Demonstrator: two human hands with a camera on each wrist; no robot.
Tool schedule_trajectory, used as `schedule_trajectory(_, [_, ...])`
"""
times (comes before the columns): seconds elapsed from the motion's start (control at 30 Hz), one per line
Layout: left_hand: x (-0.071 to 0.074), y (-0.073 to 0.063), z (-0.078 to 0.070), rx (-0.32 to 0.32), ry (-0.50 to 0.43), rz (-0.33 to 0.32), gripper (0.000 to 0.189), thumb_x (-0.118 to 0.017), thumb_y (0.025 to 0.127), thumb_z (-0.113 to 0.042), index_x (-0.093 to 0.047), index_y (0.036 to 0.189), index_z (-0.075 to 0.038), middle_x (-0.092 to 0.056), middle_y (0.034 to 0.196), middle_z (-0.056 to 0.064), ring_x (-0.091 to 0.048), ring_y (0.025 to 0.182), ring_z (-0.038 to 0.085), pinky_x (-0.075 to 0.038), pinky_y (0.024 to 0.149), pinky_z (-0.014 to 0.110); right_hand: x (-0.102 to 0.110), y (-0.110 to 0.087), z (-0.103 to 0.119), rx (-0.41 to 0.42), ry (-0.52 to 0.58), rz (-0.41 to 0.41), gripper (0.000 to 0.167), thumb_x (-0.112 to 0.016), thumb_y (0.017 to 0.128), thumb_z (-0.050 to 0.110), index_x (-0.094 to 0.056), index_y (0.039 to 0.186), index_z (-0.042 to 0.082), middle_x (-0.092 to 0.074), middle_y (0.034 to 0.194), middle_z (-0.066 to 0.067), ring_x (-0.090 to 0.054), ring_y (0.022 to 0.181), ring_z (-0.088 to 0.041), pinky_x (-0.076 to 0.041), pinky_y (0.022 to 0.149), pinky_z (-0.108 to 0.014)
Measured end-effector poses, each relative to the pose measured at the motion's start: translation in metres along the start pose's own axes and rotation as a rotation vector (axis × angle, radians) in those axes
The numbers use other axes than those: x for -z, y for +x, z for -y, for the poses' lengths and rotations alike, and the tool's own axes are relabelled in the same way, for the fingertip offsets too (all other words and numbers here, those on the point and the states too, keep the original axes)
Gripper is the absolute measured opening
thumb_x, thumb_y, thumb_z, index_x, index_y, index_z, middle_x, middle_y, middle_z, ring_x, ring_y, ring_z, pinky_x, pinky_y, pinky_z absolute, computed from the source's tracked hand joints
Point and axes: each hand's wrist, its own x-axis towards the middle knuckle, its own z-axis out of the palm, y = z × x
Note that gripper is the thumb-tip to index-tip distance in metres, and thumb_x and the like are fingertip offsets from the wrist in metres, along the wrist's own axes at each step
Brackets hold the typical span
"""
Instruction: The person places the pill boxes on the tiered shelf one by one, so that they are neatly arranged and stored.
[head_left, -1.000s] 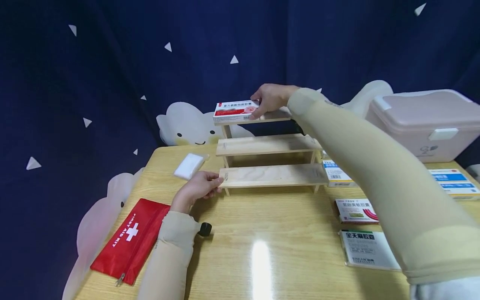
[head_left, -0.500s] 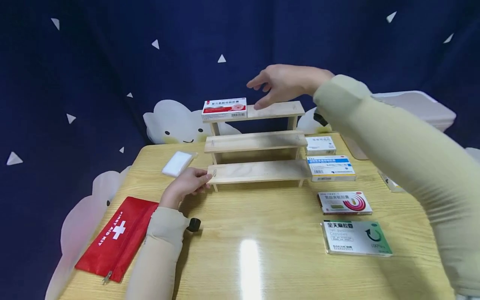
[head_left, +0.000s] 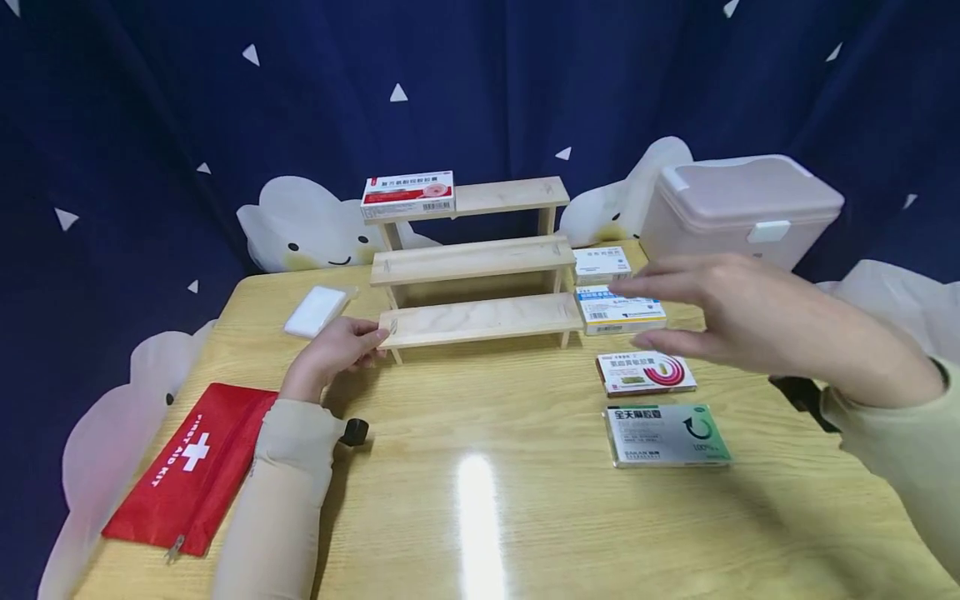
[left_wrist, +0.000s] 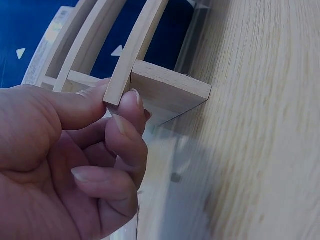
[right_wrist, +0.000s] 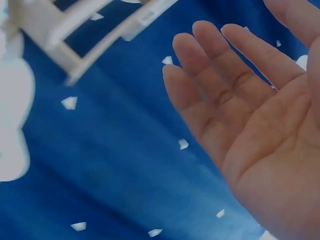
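A three-tier wooden display shelf (head_left: pixel 480 320) stands on the table. With thumb and forefinger, my left hand (head_left: pixel 335 350) pinches the left end of its lowest board, as the left wrist view shows on the wooden board (left_wrist: pixel 131 55). A red and white medicine box (head_left: pixel 408 194) lies at the left end of the top tier. My right hand (head_left: pixel 738 312) hovers over the right side of the table, holding nothing, fingers extended. Below and beside it lie a blue and white medicine box (head_left: pixel 618 315), a white box with pink arcs (head_left: pixel 645 372) and a green and silver capsule box (head_left: pixel 667 437).
At the left lies a red first aid pouch (head_left: pixel 191 467). A white packet (head_left: pixel 317 311) sits left of the shelf. Another white medicine box (head_left: pixel 602 263) is by the shelf's right end. A lidded pale pink storage box (head_left: pixel 742 204) stands at the back right, before a dark blue curtain (head_left: pixel 480 83).
My right hand has let go of the red and white box on the top tier and moved right and down over the boxes. My left hand keeps its hold; the head view has shifted right.
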Motion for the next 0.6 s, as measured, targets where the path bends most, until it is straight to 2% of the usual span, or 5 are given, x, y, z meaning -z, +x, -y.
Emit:
schedule_trajectory(0.1, [0.000, 0.000, 0.001, 0.006, 0.002, -0.011, 0.035, -0.051, 0.105, -0.022, -0.057, 0.127, 0.004, -0.065, 0.088, 0.010, -0.052, 0.069, 0.014, -0.039, 0.061, 0.025, -0.021, -0.030, -0.006, -0.072, 0.015, -0.008, 0.051, -0.087, 0.075, 0.024, -0.071, 0.121, 0.010, -0.069, 0.114, -0.008, -0.068, 0.096, -0.025, -0.054, 0.076, -0.046])
schedule_trajectory(0.3, [0.002, 0.000, 0.000, 0.021, 0.005, -0.034, 0.036, -0.052, 0.105, -0.022, -0.056, 0.129, 0.005, -0.066, 0.086, 0.008, -0.053, 0.069, 0.014, -0.039, 0.060, 0.025, -0.059, -0.075, -0.022, -0.191, 0.074, 0.066, 0.051, -0.086, 0.078, 0.029, -0.070, 0.123, 0.012, -0.068, 0.115, -0.004, -0.067, 0.100, -0.025, -0.053, 0.079, -0.047])
schedule_trajectory(0.47, [0.001, -0.001, 0.000, 0.024, 0.032, -0.037, 0.037, -0.053, 0.104, -0.024, -0.057, 0.129, 0.003, -0.067, 0.087, 0.007, -0.054, 0.070, 0.015, -0.039, 0.061, 0.026, -0.083, -0.113, -0.035, -0.329, 0.128, 0.165, 0.064, -0.085, 0.077, 0.038, -0.065, 0.128, 0.005, -0.064, 0.121, -0.010, -0.064, 0.105, -0.031, -0.051, 0.083, -0.051])
schedule_trajectory(0.6, [0.000, -0.001, 0.000, 0.008, 0.036, -0.029, 0.038, -0.053, 0.104, -0.025, -0.057, 0.130, 0.003, -0.067, 0.087, 0.007, -0.053, 0.071, 0.015, -0.039, 0.061, 0.026, -0.098, -0.134, -0.042, -0.426, 0.169, 0.232, 0.080, -0.083, 0.075, 0.048, -0.059, 0.134, 0.000, -0.058, 0.127, -0.019, -0.060, 0.110, -0.039, -0.048, 0.087, -0.056])
